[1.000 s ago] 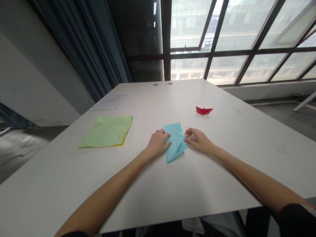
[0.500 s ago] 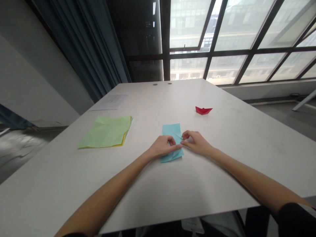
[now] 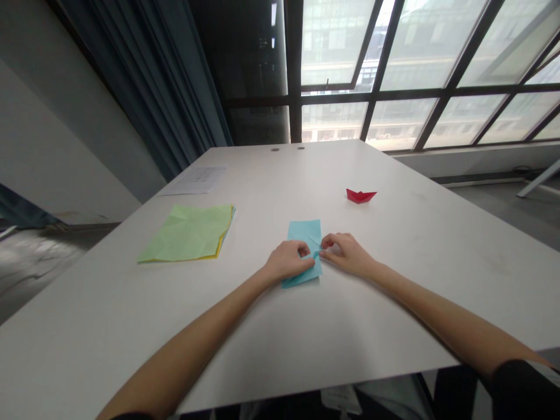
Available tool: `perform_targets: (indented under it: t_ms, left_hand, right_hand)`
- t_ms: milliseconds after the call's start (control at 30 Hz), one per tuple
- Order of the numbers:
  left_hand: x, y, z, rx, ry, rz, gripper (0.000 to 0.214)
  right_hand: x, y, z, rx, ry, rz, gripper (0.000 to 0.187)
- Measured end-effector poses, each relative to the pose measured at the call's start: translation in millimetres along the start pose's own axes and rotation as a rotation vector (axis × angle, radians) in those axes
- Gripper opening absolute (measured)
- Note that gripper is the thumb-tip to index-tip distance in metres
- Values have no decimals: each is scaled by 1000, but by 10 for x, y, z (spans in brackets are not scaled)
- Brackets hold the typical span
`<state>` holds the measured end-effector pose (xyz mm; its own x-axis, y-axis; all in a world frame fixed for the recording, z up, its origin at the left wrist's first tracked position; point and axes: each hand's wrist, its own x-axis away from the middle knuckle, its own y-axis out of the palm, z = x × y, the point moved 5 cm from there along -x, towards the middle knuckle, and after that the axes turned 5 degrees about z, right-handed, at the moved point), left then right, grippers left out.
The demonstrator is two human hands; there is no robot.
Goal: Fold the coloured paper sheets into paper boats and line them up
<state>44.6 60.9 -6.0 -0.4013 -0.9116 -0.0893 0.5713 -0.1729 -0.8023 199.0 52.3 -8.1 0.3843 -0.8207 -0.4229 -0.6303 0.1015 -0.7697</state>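
With fingers of right hand [image 3: 345, 255], pinched blue paper [image 3: 305, 229] inside near edge of surface [image 3: 280, 344]; steadied with parted left hand [image 3: 286, 259]; apparently folded only partway.

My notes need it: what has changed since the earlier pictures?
The left hand moved rightward over the blue paper, whose near end shifted left; the right hand moved slightly left, staying at the paper's right edge. The red boat and green sheet stayed put.
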Motion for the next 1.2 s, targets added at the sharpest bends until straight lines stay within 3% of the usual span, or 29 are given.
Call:
perform_targets:
  t_ms: [167, 367, 533, 767, 1033, 1200]
  left_hand:
    - [-44, -10, -70, 92, -60, 72, 17]
    - [-125, -128, -171, 350, -136, 204, 15]
    - [-173, -373, -244, 317, -170, 300, 14]
    - [-233, -499, -493, 218, -253, 181, 21]
    - [-140, -521, -549, -350, -310, -11, 17]
    - [-193, -482, -682, -241, -316, 39, 33]
  right_hand:
    - [3, -79, -72, -8, -120, 55, 21]
    - [33, 12, -144, 67, -238, -162, 28]
    - [11, -3, 1, 74, -200, -187, 31]
    - [-3, -87, 271, 156, -139, -166, 29]
    - [18, -63, 337, 141, -154, -172, 29]
    - [16, -47, 367, 131, -162, -180, 29]
